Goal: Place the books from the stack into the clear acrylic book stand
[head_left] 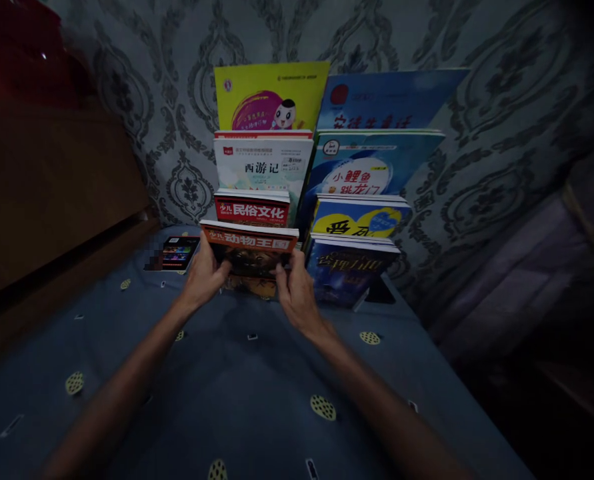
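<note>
Both my hands grip an orange-titled book (249, 257) with a dark animal picture on its cover. My left hand (204, 273) is closed on its left edge, thumb across the front. On the right edge my right hand (297, 290) closes the same way. The book stands upright in front of a red book (251, 211). Behind that rise a pale book (261, 163) and a tall yellow book (271, 97). To the right, a dark blue book (349, 270) fronts a second row. The lower back of the held book is hidden.
The right row also has a yellow-and-blue book (359, 217), a teal book (377, 160) and a tall blue book (397, 97). A small dark book (181, 253) lies flat at left. Patterned blue cloth (247, 400) covers the surface. A brown cabinet (51, 193) stands left.
</note>
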